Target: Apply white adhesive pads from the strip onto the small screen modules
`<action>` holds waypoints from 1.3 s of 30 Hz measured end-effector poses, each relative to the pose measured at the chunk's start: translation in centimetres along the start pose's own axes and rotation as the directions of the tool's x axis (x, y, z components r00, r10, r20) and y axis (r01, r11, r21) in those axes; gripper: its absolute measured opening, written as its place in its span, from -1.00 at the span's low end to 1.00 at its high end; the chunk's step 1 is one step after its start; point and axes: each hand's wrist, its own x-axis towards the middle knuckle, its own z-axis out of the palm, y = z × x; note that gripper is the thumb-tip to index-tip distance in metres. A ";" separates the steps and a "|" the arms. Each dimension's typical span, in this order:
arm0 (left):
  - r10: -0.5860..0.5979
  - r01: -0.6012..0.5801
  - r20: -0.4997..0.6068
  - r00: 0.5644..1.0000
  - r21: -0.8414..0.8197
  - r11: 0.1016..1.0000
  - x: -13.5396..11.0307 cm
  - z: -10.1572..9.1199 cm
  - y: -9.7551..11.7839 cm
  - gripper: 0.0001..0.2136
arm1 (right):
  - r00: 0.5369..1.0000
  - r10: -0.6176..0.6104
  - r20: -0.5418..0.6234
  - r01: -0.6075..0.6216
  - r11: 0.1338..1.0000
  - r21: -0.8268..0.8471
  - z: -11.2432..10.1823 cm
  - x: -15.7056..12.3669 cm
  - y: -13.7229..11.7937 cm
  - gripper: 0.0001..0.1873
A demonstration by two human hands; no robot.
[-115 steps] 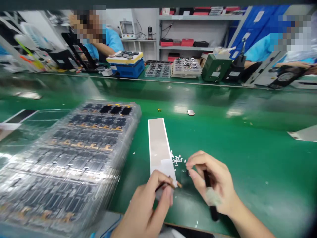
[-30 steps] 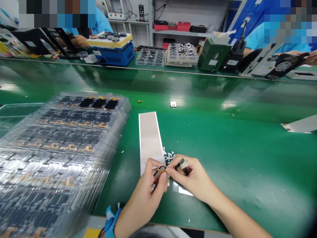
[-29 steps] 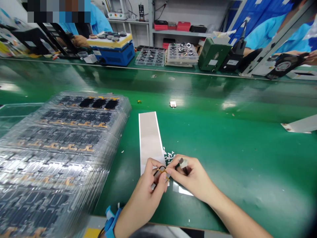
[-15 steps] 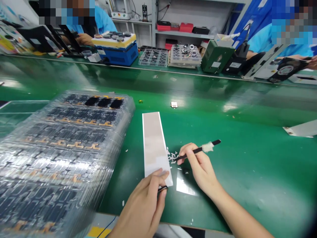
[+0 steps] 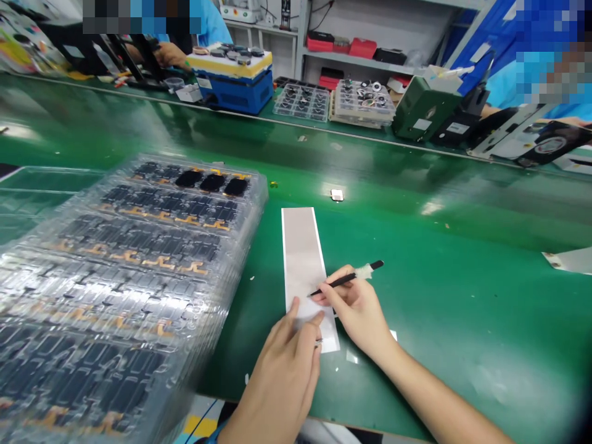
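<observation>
My right hand (image 5: 365,317) is closed around black tweezers (image 5: 343,280), which have pale tape wrapped near their rear end. Their tips meet the surface of a long pale adhesive sheet (image 5: 303,246) with a white border. My left hand (image 5: 287,361) rests over the sheet's near end, with fingertips on it. A small flat part (image 5: 319,342) is pinched between its thumb and fingers; only an edge of that part shows, the rest is covered. Beside my right forearm lies a small clear film piece (image 5: 352,356).
On my left stands a tall stack of clear plastic trays (image 5: 185,246) holding several dark screens with orange flex cables. A small square part (image 5: 337,195) lies farther back. Beyond are a blue machine (image 5: 240,92), parts trays (image 5: 301,102), a green box (image 5: 423,111) and co-workers' hands.
My right hand has moved left, carrying the tweezer tips from the white scraps beside the sheet onto the sheet. The part in my left hand has turned. The whole view has shifted slightly.
</observation>
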 end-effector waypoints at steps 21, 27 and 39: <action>-0.295 0.205 0.101 0.950 -0.915 0.347 2.3 1.1 2.4 -0.83 | 0.838 -0.374 -0.397 0.448 0.887 0.111 -1.7 -6.9 -2.4 -0.88; -0.254 0.179 0.116 0.960 -0.954 0.240 2.3 1.4 2.7 -0.76 | 0.852 -0.383 -0.356 0.441 0.892 0.098 -1.1 -7.3 -0.7 -0.85; -0.252 0.158 0.101 0.962 -0.963 0.217 2.1 2.0 2.6 -0.83 | 0.851 -0.395 -0.345 0.461 0.878 0.131 -1.1 -7.6 -0.3 -0.78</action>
